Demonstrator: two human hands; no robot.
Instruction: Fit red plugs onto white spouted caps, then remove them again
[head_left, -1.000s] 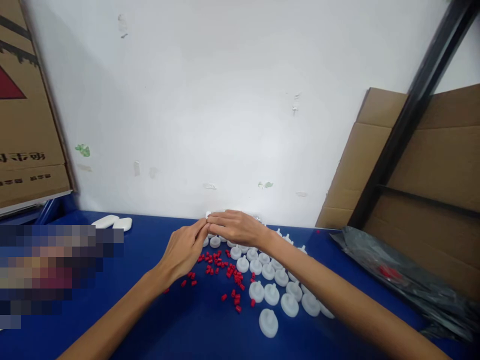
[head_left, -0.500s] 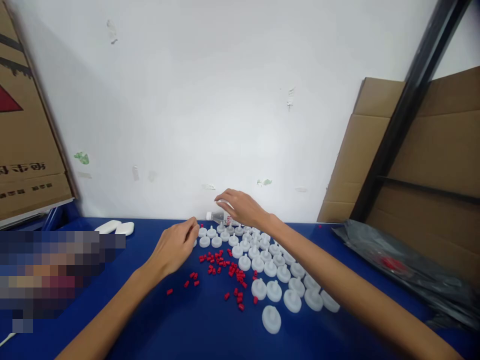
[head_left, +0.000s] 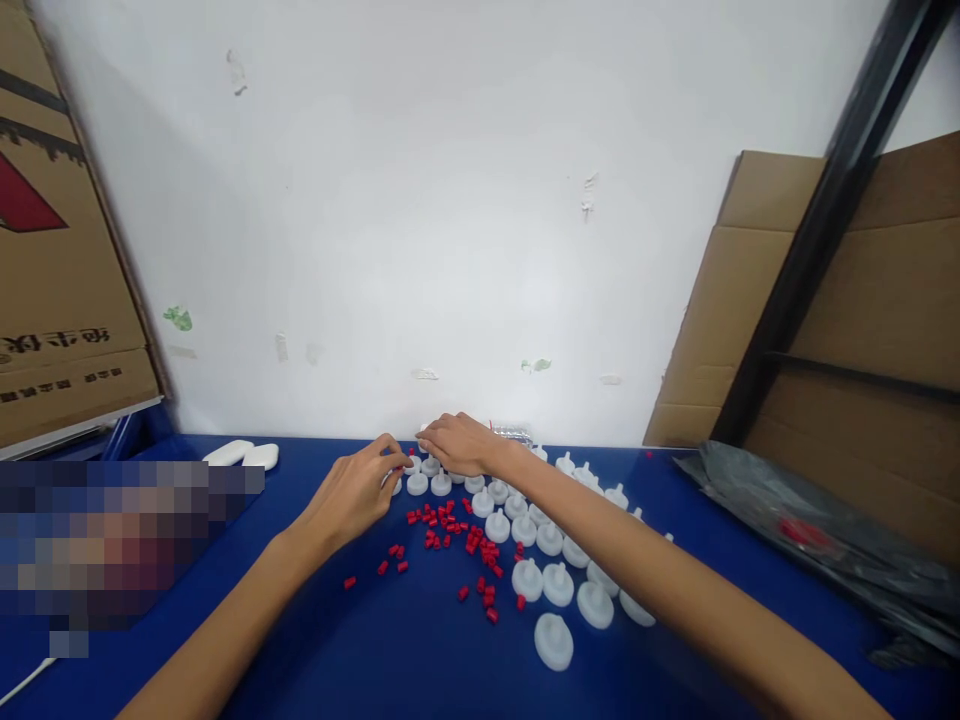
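My left hand (head_left: 364, 487) is closed in a pinch beside the left end of the white round caps with spouts (head_left: 441, 483). A trace of red shows near its fingertips, too small to name. Just to the right, my right hand (head_left: 461, 445) reaches over the back caps, fingers together and bent down, their tips close to the left hand. What lies under those fingertips is hidden. Small red caps (head_left: 491, 550) lie scattered in front of both hands. My right forearm covers part of the white caps.
A clear bottle (head_left: 514, 434) lies by the wall, partly behind my right hand. Two white rounded objects (head_left: 260, 457) sit at back left, near a blurred-out patch. Grey plastic bags (head_left: 795, 530) lie at right on the blue table (head_left: 375, 650). Cardboard (head_left: 712, 300) leans behind them.
My right hand has come down and slightly left, from above the bottle to the back caps. The left hand has moved slightly, its fingertips now reaching the caps. The view has shifted a little.
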